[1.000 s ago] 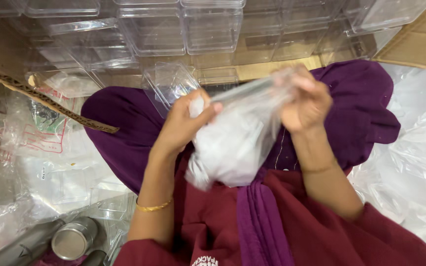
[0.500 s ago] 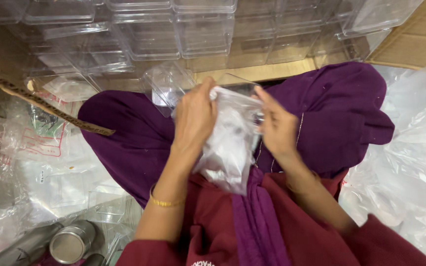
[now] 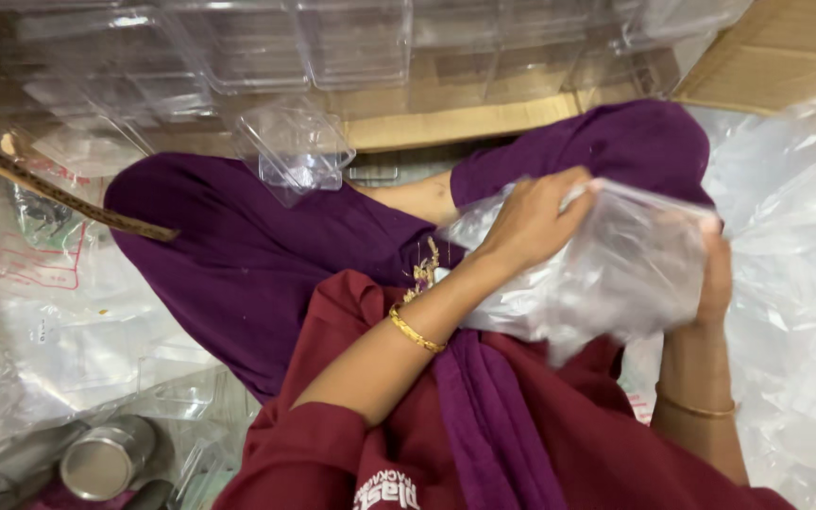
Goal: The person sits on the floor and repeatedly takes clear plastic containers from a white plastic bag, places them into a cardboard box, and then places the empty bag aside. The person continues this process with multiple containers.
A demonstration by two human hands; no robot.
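Clear plastic bag (image 3: pixel 606 274) sits over the lap, off to the right, gripped at both ends: left hand (image 3: pixel 531 222) pinches its upper edge, right hand (image 3: pixel 715 274) clasps the far side, apparently holding it taut. Clear plastic boxes (image 3: pixel 295 146) lie beyond the knees.

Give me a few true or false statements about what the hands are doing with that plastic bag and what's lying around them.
1. Both hands grip the clear plastic bag. True: left hand on its upper left, right hand at its right edge.
2. The left wrist is bare. False: it wears a gold bangle.
3. A metal can sits at lower left. True.
4. The small clear box is in the right hand. False: it lies apart, beyond the purple cloth.
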